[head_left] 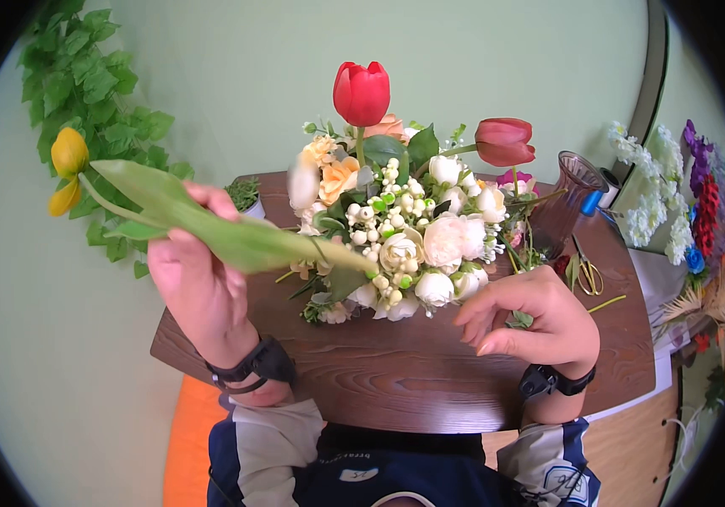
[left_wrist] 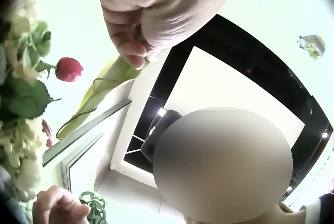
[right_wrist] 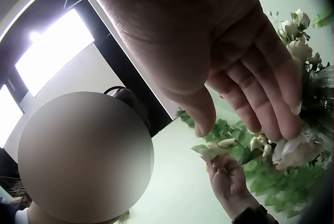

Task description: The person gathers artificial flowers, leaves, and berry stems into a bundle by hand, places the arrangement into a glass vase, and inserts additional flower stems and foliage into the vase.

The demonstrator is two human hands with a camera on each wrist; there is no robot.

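So my yellow tulip [head_left: 244, 243] is up in the air, off the table's left part, with my left hand [head_left: 202, 291] pinching it by the leafy stem, thumb and fingers closed on it. Its long axis runs pretty much sideways: bloom [head_left: 69, 153] out to the left, past the table's left edge, stem end off to the right, in front of the bouquet [head_left: 442, 243]. Can't tell if that end touches the flowers, tbh. My right hand [head_left: 548, 325] is on the stem-end side, fingers loosely bent, thumb apart, nothing in it, by the bouquet's front right. The bouquet sits mid table [head_left: 379, 380], vase [head_left: 548, 220] and scissors [head_left: 583, 258] over towards the right edge.
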